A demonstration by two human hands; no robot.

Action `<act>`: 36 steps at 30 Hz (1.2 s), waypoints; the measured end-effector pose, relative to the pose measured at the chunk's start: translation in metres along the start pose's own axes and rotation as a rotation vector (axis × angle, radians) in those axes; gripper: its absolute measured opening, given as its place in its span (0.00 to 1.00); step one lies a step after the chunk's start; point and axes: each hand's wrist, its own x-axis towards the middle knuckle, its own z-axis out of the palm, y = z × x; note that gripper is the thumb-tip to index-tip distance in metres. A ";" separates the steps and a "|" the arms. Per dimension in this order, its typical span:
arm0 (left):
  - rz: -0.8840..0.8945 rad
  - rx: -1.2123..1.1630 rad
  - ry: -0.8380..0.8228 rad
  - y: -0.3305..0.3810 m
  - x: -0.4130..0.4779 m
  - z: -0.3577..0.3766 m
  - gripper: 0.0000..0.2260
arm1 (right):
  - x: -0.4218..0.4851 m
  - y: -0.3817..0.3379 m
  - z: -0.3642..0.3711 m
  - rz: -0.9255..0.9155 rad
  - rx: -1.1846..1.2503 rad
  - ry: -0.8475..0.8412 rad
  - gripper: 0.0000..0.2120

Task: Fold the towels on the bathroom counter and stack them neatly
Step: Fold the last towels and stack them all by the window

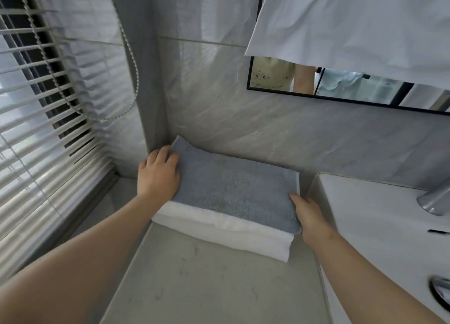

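Observation:
A folded grey-blue towel lies on top of a folded white towel at the back of the pale counter, in the corner by the tiled wall. My left hand rests on the grey towel's left edge, fingers bent over the far left corner. My right hand is against the towel's near right edge, its fingers tucked at the side of the stack; I cannot see whether they hold it.
A white sink basin with a chrome tap sits to the right. Window blinds with a bead cord fill the left. A black-framed mirror hangs above, partly covered by a white cloth.

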 end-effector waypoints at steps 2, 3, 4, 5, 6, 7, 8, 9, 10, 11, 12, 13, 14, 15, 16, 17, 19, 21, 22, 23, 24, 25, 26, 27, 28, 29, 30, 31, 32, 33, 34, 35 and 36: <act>-0.191 -0.276 0.141 -0.001 -0.022 0.000 0.20 | -0.010 0.007 0.003 0.020 0.120 0.026 0.17; -0.330 -0.432 0.161 -0.001 -0.030 0.001 0.21 | -0.015 0.012 0.005 0.039 0.182 0.048 0.17; -0.471 -0.596 0.153 -0.001 -0.036 0.001 0.22 | -0.019 0.018 0.007 0.067 0.230 0.072 0.20; -0.593 -0.745 0.124 -0.003 -0.039 0.004 0.22 | -0.023 0.024 0.010 0.120 0.256 0.086 0.24; -0.677 -0.843 0.081 -0.006 -0.039 0.006 0.22 | -0.028 0.029 0.012 0.192 0.255 0.087 0.29; -0.712 -0.868 0.031 -0.009 -0.039 0.006 0.23 | -0.034 0.033 0.014 0.273 0.236 0.077 0.34; -0.705 -0.850 -0.018 -0.012 -0.037 0.006 0.23 | -0.039 0.035 0.015 0.342 0.213 0.071 0.37; -0.681 -0.820 -0.061 -0.015 -0.035 0.005 0.23 | -0.042 0.036 0.016 0.378 0.205 0.069 0.37; -0.657 -0.789 -0.106 -0.017 -0.032 0.003 0.24 | -0.043 0.036 0.017 0.387 0.217 0.059 0.38; -0.638 -0.763 -0.150 -0.018 -0.029 0.002 0.24 | -0.043 0.035 0.017 0.385 0.240 0.039 0.37; -0.624 -0.734 -0.184 -0.020 -0.027 0.001 0.25 | -0.041 0.035 0.018 0.375 0.264 0.022 0.37; -0.611 -0.702 -0.208 -0.020 -0.026 0.001 0.25 | -0.040 0.034 0.019 0.353 0.283 0.016 0.35; -0.597 -0.673 -0.217 -0.021 -0.025 0.001 0.25 | -0.039 0.033 0.019 0.321 0.293 0.019 0.33; -0.581 -0.647 -0.211 -0.020 -0.026 0.003 0.24 | -0.036 0.033 0.020 0.290 0.299 0.030 0.31; -0.563 -0.612 -0.196 -0.019 -0.027 0.005 0.23 | -0.034 0.033 0.019 0.259 0.300 0.044 0.30; -0.544 -0.565 -0.180 -0.018 -0.029 0.007 0.23 | -0.032 0.032 0.018 0.236 0.299 0.062 0.29; -0.508 -0.479 -0.152 -0.013 -0.033 0.011 0.22 | -0.027 0.031 0.015 0.201 0.300 0.101 0.30; -0.489 -0.437 -0.130 -0.008 -0.037 0.014 0.22 | -0.022 0.030 0.012 0.193 0.302 0.135 0.31; -0.485 -0.427 -0.123 -0.006 -0.038 0.014 0.22 | -0.021 0.029 0.011 0.197 0.304 0.151 0.31; -0.484 -0.425 -0.119 -0.005 -0.039 0.015 0.21 | -0.020 0.028 0.010 0.198 0.315 0.160 0.31; -0.486 -0.429 -0.115 -0.004 -0.040 0.016 0.21 | -0.019 0.028 0.009 0.196 0.334 0.166 0.31; -0.492 -0.441 -0.110 -0.003 -0.042 0.016 0.21 | -0.018 0.028 0.009 0.190 0.348 0.177 0.31; -0.497 -0.455 -0.108 -0.004 -0.043 0.015 0.21 | -0.019 0.028 0.009 0.177 0.354 0.189 0.30; -0.501 -0.460 -0.113 -0.004 -0.044 0.014 0.21 | -0.020 0.027 0.010 0.148 0.345 0.210 0.28; -0.501 -0.445 -0.127 -0.005 -0.044 0.012 0.21 | -0.020 0.026 0.011 0.105 0.320 0.249 0.26; -0.492 -0.403 -0.144 -0.005 -0.042 0.010 0.20 | -0.021 0.024 0.012 0.045 0.275 0.302 0.25; -0.475 -0.340 -0.152 -0.005 -0.039 0.007 0.19 | -0.020 0.021 0.013 -0.017 0.205 0.348 0.24; -0.454 -0.273 -0.147 -0.004 -0.034 0.004 0.17 | -0.020 0.017 0.014 -0.067 0.128 0.372 0.23; -0.432 -0.220 -0.135 -0.001 -0.030 0.001 0.15 | -0.021 0.012 0.013 -0.105 0.070 0.365 0.23; -0.410 -0.181 -0.130 0.002 -0.025 -0.002 0.14 | -0.022 0.006 0.013 -0.129 0.041 0.330 0.22; -0.389 -0.144 -0.139 0.005 -0.020 -0.003 0.14 | -0.021 0.002 0.011 -0.142 0.022 0.287 0.21; -0.370 -0.107 -0.158 0.007 -0.014 -0.004 0.15 | -0.019 -0.001 0.010 -0.145 -0.001 0.254 0.20; -0.352 -0.076 -0.178 0.007 -0.010 -0.005 0.15 | -0.016 -0.003 0.008 -0.151 -0.033 0.230 0.20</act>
